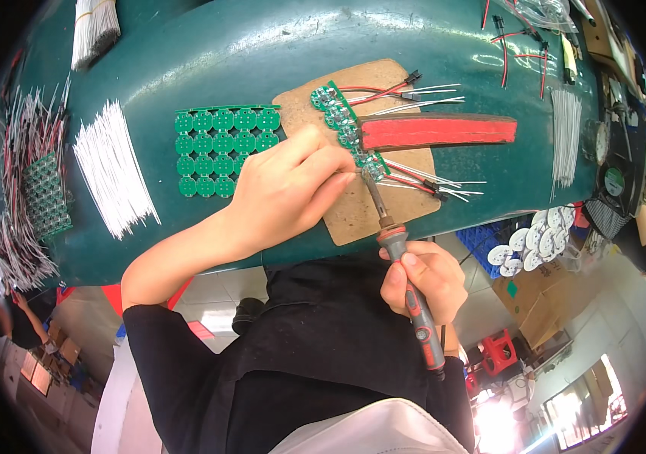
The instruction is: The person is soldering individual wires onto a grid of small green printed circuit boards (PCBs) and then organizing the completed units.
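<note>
My right hand (pixel 430 281) is wrapped round the grey and red handle of a soldering iron (pixel 395 240). The iron's tip reaches the near end of a strip of small green circuit boards (pixel 344 125), which lies on a brown board (pixel 346 216). Thumb and fingers of my left hand (pixel 289 185) are pinched together beside that same end; whatever they hold is too small or hidden to tell. White wires and red-black leads with black connectors (pixel 430 186) run rightward from the strip. A red-faced bar (pixel 444 132) rests across the strip's middle.
Left of the brown board lies a green circuit panel (pixel 221 144). White wires lie in bundles at the left (pixel 115 170) and right (pixel 565 132). Wired boards (pixel 47 193) are heaped at the far left. A blue crate (pixel 482 246) and white discs (pixel 538 240) stand beyond the table's near-right edge.
</note>
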`<state>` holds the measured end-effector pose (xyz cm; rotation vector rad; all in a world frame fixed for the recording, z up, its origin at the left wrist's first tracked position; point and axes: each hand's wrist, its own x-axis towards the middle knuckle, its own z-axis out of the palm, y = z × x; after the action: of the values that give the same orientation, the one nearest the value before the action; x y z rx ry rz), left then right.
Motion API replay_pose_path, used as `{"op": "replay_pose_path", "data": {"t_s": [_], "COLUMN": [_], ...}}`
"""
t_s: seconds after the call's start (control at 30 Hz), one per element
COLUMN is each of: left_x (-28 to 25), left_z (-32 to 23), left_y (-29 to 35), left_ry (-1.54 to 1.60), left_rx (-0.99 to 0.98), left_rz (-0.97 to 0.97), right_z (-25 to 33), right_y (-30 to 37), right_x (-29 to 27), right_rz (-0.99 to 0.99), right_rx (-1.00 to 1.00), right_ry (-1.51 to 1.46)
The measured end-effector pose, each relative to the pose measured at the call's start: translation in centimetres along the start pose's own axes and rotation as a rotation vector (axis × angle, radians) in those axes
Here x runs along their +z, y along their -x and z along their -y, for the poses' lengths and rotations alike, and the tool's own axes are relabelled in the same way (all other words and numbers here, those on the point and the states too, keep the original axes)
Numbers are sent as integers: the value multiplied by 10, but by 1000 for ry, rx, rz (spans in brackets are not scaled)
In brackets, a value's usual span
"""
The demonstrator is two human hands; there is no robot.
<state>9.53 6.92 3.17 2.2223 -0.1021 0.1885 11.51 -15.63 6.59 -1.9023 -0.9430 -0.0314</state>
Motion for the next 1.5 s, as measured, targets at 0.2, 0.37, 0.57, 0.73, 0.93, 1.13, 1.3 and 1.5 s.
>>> {"op": "replay_pose_path", "data": {"t_s": [0.2,0.37,0.57,0.73,0.93,1.13,1.3,1.5], "left_x": [-1,-6,-1,-4,-3,-1,-2,-6], "left_z": [1,0,3,2,4,4,5,5], "left_y": [1,-2,-1,-2,-1,-2,-1,-6], "left_ry": [8,50,56,27,5,-15,-55,31], "left_rx": [9,-30,-16,-18,9,37,81,4], "left_rz": [-19,-12,-66,-16,-18,-18,-11,-82], "right_z": [10,5,1,0,-10,-28,-33,-10], "right_y": [-9,-5,-9,-9,-14,-18,-17,-17], "right_x": [2,-8,-8,-6,-13,-20,-24,-22], "right_rz": [63,-30,-11,29,-49,-75,-38,-132], "right_rx": [-46,-41,49,175,402,493,518,411], "right_ry": [109,61,-20,-70,-298,-463,-530,-438]}}
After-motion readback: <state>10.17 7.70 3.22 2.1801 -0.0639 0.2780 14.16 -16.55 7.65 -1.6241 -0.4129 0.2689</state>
